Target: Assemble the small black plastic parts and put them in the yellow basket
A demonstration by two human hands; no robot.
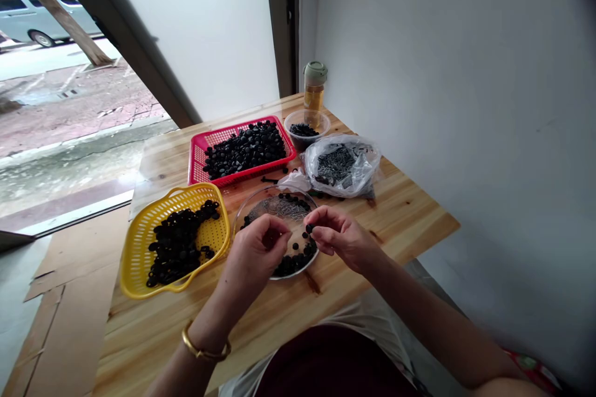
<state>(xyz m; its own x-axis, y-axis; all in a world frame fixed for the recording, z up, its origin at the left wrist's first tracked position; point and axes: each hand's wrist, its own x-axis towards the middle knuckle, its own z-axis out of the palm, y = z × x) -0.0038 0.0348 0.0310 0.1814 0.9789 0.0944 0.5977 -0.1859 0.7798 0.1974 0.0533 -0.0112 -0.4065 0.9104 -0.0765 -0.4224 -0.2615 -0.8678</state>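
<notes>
Across the lap, shows a dark red garment (335,363) above pale cloth (382,316), up against the near edge of a light wooden table (139,335). Around the left wrist, wears a gold bangle (200,355). With the left hand (261,248), brings thumb and fingertips together over the left part of a clear round dish (294,274); cannot tell whether gripping anything between them. With the right hand (344,236), pinches a small black disc (310,229) between thumb and fingers, above the right side of the dish and just right of the other hand. Inside the dish, shows loose black discs (298,260) gathered along the near right rim, and thin metal pins (279,206) spread toward the far side. Just left of the dish, shows a yellow plastic basket (135,260) with slotted walls, partly filled with black pieces (179,248). On the floor left of the table, has flattened cardboard (69,329).

Farther back, shows a red plastic basket (199,155) heaped with rounded black pieces (249,146). To the right of that, has an opened clear plastic bag (372,158) of slender dark pieces (335,164), then a clear tub (291,118) of small black parts (303,130). At the table's far corner, shows an upright bottle (315,90) with a green lid and amber liquid. Outside at far left, shows a leaning tree trunk (60,12) and a pale van (51,23).
</notes>
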